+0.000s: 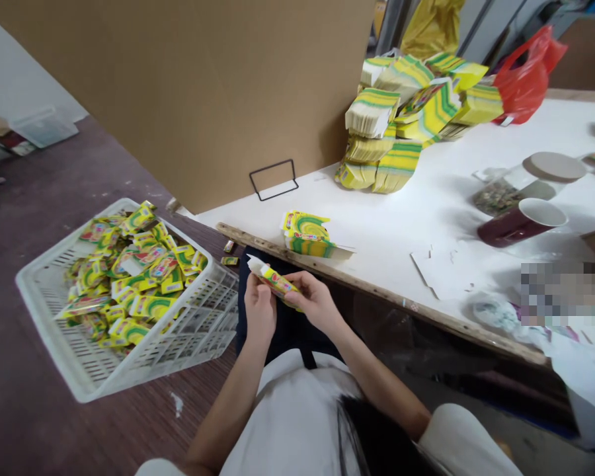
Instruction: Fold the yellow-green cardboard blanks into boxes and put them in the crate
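My left hand (261,307) and right hand (316,303) both pinch the box (279,283); long axis 10-to-4 o'clock, left nearer the white flaps (256,266) at 10, right at 4.

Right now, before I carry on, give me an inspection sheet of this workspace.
Surface: white tabletop with a wooden edge strip; scraps scattered near the mug.
Job's things: yellow-green carton in hand, white flaps projecting; carton bundles piled on the table; a smaller carton stack near the edge; white slotted basket of packed cartons on the floor.
Clutter: mug, lidded clear jar, red plastic bag.
Hands: left hand and right hand both grip the carton.
Cables: nothing seen.
Surroundings: large cardboard panel; dark reddish floor.
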`<state>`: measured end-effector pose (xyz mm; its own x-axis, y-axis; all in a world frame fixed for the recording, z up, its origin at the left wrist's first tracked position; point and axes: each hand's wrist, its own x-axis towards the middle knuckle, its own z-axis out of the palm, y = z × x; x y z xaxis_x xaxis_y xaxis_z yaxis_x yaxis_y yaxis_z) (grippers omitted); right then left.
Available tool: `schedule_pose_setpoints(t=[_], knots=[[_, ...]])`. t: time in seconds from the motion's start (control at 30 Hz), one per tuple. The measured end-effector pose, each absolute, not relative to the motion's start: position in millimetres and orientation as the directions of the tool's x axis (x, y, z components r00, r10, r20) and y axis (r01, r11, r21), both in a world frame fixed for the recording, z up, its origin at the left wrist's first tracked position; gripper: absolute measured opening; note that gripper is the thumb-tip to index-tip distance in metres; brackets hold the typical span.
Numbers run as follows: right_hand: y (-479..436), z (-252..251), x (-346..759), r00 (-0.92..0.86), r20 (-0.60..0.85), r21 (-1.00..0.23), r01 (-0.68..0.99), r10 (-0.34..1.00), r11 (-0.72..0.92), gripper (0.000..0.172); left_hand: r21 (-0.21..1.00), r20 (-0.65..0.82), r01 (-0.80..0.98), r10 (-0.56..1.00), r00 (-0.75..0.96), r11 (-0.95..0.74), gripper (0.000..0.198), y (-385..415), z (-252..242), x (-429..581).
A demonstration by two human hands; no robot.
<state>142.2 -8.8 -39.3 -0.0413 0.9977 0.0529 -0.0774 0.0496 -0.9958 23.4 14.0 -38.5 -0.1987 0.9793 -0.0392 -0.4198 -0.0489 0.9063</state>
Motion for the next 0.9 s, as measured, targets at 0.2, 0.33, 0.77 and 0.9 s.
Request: schedule_pose_setpoints(t=[0.2, 0.33, 0.77, 0.9], knots=[[-2, -27, 170, -0.022, 0.132, -0.989, 0.061, 0.991, 0.133, 0.015, 0.927, -0.075, -0.375, 0.979, -0.19, -0.001, 0.039, 20, -38, 5], [-6, -16, 190, -0.175, 0.303, -0.835, 0.426, 0.937, 0.349, 0.021, 0.952, 0.022, -0.305, 0.999, -0.033, -0.031, 0.066, 31, -18, -27], [-18, -35, 165, 0.122, 0.017, -0.99, -0.134, 0.992, 0.033, 0.076, 0.839, -0.014, 0.514, 0.937, 0.349, -0.179, 0.079, -3, -21, 5], [-20, -40, 160, -0.187, -0.262, -0.815, -0.483, 0.947, -0.321, 0.055, 0.805, 0.115, 0.493, 0.902, 0.416, -0.33, 0.064, -8, -25, 10]])
